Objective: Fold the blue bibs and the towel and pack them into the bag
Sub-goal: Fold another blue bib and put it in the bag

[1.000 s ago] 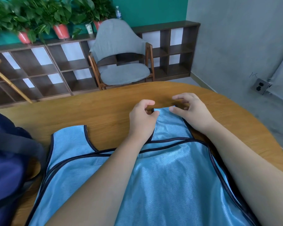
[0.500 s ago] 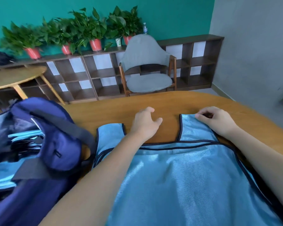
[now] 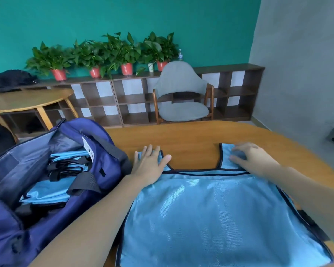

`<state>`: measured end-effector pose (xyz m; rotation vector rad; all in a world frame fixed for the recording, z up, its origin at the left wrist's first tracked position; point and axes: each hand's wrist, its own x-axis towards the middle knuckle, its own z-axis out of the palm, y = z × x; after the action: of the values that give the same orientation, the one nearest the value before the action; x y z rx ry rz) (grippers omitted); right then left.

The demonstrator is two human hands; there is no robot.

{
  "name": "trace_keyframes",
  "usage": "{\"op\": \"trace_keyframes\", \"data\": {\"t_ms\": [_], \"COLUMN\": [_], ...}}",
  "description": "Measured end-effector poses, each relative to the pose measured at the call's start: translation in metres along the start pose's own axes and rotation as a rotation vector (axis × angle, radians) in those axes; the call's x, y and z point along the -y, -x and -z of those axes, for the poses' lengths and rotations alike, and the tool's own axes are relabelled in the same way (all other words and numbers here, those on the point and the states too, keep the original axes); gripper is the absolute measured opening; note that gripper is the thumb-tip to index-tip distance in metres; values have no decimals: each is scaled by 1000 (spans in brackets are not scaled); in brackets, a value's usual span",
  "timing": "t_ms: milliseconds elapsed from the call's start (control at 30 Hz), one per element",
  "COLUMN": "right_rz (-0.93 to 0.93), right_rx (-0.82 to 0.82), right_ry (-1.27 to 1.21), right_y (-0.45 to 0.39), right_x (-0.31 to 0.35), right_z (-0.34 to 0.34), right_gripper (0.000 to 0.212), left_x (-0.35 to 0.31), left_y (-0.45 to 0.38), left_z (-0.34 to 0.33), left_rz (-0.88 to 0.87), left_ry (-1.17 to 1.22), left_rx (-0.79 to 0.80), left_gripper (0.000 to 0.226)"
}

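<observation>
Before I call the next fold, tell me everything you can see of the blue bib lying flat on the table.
The light blue, shiny mesh-like bib with dark piping lies spread flat on the round wooden table, neckline away from the person, its two shoulder straps pointing toward the far edge. The left hand rests open on the left strap, and the right hand presses the right strap with fingers loosely bent. Its left edge lies beside the open navy fabric bag; whether they touch cannot be told. The near hem runs out of view.
</observation>
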<state>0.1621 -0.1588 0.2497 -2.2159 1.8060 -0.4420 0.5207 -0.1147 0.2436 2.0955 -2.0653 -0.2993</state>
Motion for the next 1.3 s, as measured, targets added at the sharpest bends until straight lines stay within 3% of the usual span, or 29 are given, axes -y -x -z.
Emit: {"op": "trace_keyframes", "data": {"t_ms": [100,233,400,633,833,967,1033,1100,1200,1300], "right_rz": [62,101,54,-84,-140,-166,-160,-156,-120,-72], "right_rx": [-2,85,106,149,124,86,42,4,2,53], "right_ry": [-2,-16,3,-93,-122,-183,-203,-210,-198,-137], "right_y": [18,42,62,81,106,119,123,124,127,127], "right_x": [12,17,7,-15,-41,-52,-55,-59,-62,-59], "right_z": [-4,-4,12,32,45,52,52,52,51,50], "right_gripper": [49,54,81,60,48,30,17,19,26,18], "left_x": [3,9,17,19,1,-10,-8,-5,-2,-4], "left_y": [13,31,46,55,58,57,58,61,65,65], "left_z": [5,13,30,37,21,16,14,15,14,14], "left_rz": [-102,-149,-88,36,-35,-65,-75,-83,-90,-127], "left_ry": [131,156,71,138,228,324,388,379,398,445], "left_rx": [-34,54,200,236,203,98,30,-35,-37,-10], "left_gripper": [79,82,90,75,70,21,29,15,24,23]}}
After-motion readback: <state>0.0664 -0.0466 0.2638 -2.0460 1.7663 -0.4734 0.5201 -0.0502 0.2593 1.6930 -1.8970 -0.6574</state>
